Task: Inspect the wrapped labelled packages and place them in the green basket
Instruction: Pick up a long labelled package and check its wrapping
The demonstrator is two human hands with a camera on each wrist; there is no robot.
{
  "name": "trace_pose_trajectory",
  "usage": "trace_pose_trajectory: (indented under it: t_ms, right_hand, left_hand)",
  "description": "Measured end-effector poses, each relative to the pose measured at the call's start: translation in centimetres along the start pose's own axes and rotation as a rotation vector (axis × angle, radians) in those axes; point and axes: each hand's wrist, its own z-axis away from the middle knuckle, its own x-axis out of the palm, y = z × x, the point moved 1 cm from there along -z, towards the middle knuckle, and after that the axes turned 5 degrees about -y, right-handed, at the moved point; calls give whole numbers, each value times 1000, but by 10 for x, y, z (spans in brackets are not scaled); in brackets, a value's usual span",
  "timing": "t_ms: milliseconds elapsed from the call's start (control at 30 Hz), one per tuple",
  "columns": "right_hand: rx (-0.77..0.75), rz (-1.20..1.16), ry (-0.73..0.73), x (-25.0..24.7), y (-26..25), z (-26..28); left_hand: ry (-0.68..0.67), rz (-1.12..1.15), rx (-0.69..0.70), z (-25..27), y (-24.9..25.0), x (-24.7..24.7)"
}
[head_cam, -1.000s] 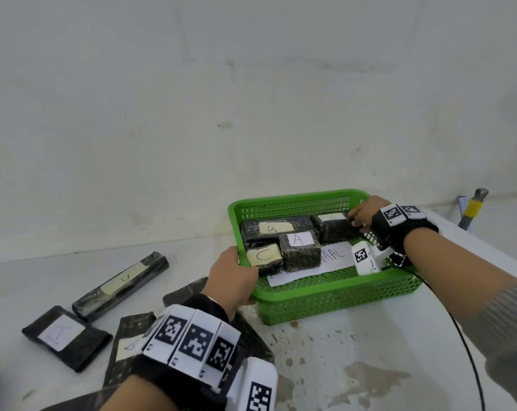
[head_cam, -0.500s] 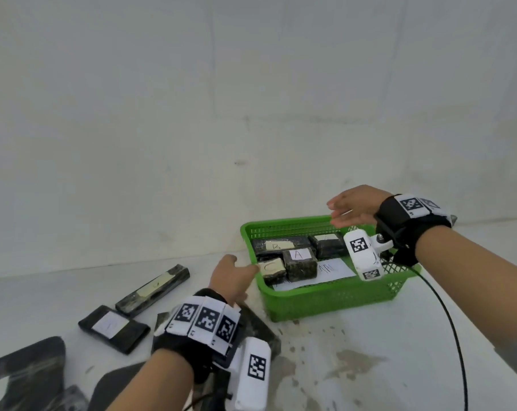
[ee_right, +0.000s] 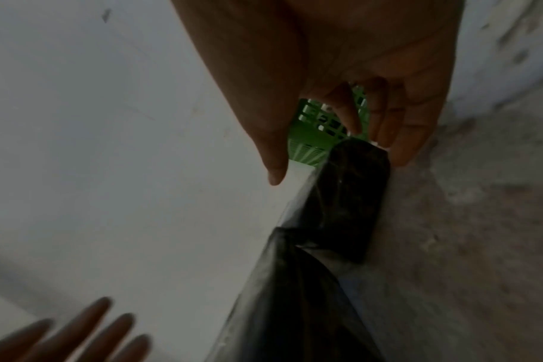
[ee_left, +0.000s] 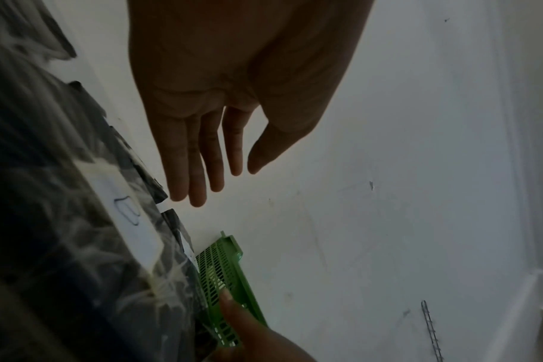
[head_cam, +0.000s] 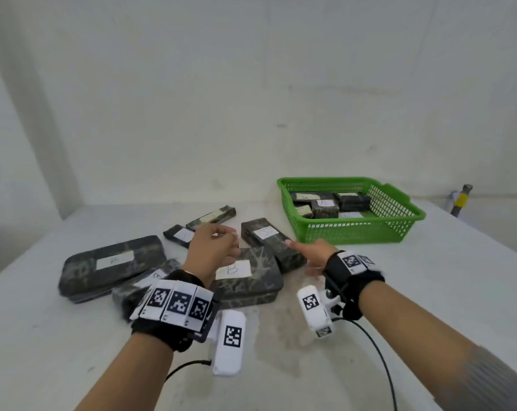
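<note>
A second before, both my hands had been at the green basket point(head_cam: 352, 229), the right one setting a small package against its far wall and the left one steadying the near rim. By this moment I had drawn both back across the table point(head_cam: 429, 292) to the pile of wrapped packages still waiting on the left. That told me the last drop was finished: the basket sat far right with four small labelled packages point(head_cam: 325, 206) and a loose sheet of paper inside it, and nothing in it needed further attention.

My right hand point(head_cam: 313, 253) was reaching, fingers loosely spread and holding nothing, its fingertips point(ee_right: 397, 151) right at the near end of the long package point(head_cam: 270, 240) that lay tilted, propped on the edge of the flat package marked B point(head_cam: 245, 277). Whether I was already touching it, I could not say for certain. My left hand point(head_cam: 212, 247) hovered above that flat package, fingers straight in the wrist view, empty too.

So I judged the next package to inspect was the long one, and the grasp had not yet closed. Left on the table were also a big flat package point(head_cam: 112, 264) to the left, another partly under my left wrist, and two narrower ones point(head_cam: 198, 225) farther back. Most of the pile was still outside the basket, so the job was well short of half done.
</note>
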Motion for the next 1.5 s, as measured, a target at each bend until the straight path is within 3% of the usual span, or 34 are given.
trace_pose_trajectory:
  t_ms: [133, 267, 467, 633, 733, 833, 1000, 1267, 1500]
  right_hand:
    - [5, 135, 64, 12, 10, -17]
    - [-22, -33, 36, 12, 6, -20]
    - [-320, -255, 75, 4, 1, -8]
    - [-510, -586, -88, -4, -10, 29]
    - [-558, -676, -174, 0, -12, 42]
    - [-587, -681, -254, 7, -13, 45]
    - [-571, -699, -371, 19, -5, 41]
    - [-620, -764, -221, 36, 5, 42]
    - [-610, -750, -227, 46, 2, 53]
  left_hand:
    - [1, 39, -3, 16, -7, -8]
    - [27, 94, -18, 17, -16, -14]
    - [48, 210, 3, 10, -22, -21]
    - [60, 307, 42, 3, -23, -29]
    - [-3, 329, 83, 5, -18, -32]
    - [-84, 352, 95, 10, -16, -30]
    - [-80, 437, 163, 10, -16, -36]
    - [-157, 360, 163, 5, -28, -42]
    - [-147, 408, 141, 7, -29, -42]
